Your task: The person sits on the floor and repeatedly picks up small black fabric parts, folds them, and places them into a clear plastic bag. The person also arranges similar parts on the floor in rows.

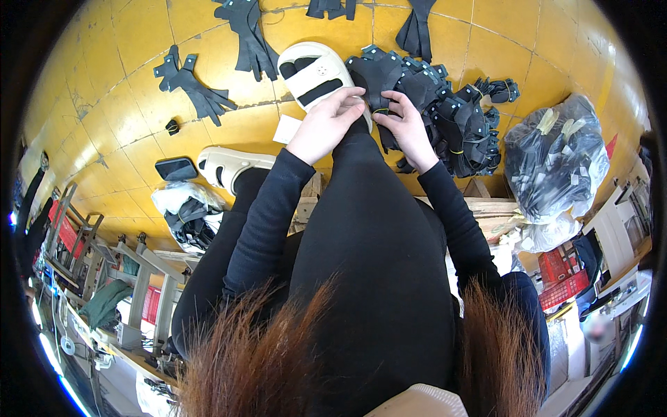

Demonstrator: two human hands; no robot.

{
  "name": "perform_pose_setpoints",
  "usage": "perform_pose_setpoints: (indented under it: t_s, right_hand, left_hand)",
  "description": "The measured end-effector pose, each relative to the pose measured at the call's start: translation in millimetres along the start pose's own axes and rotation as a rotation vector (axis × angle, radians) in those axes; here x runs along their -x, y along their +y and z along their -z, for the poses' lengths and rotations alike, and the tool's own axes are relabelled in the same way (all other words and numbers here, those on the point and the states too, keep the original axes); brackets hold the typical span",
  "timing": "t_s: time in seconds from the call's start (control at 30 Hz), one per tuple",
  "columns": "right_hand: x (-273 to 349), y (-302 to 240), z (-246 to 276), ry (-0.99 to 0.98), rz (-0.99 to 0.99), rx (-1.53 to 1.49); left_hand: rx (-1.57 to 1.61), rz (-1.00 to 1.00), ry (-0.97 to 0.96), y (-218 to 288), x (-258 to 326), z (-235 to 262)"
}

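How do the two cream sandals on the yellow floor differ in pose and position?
The far sandal shows its whole top with dark straps, lying just beyond both hands; the near sandal is half hidden behind the person's left leg. The far sandal borders the pile of black pieces; the near sandal lies by a dark phone. Both are cream and chunky.

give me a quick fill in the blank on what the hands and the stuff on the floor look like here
1. Both hands, left hand and right hand, pinch a bundle of ____ cut pieces.
2. The floor tiles are ____.
3. The cream sandal has black ____.
4. The clear plastic bag lies to the person's ____.

Missing: black; yellow; straps; right
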State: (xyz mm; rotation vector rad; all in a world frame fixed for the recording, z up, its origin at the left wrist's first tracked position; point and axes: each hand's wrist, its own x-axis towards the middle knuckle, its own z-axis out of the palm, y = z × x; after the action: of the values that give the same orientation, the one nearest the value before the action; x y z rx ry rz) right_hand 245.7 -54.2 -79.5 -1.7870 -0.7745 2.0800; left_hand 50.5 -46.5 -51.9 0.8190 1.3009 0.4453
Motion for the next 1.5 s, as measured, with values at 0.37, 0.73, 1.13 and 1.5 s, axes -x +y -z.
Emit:
perform_pose_setpoints:
  t_s: [0.37, 0.73, 1.13, 1.5]
  right_hand:
    - [19, -79, -10, 0.019, 0.23, -0.416]
    - [35, -91, -22, -0.044, 0.632, -0.014]
    - [28, -131, -20, 0.316, 1.001, 0.602]
    - [23, -138, -31, 0.307, 0.953, 0.605]
  left_hand:
    - [0.16, 0.19, -0.203, 18, -1, 17]
    - [0.737, -0.192, -0.008, 81, 1, 13]
    - [0.598, -0.082, 0.018, 66, 8, 16]
    - [0.307, 0.059, -0.01, 58, 8, 29]
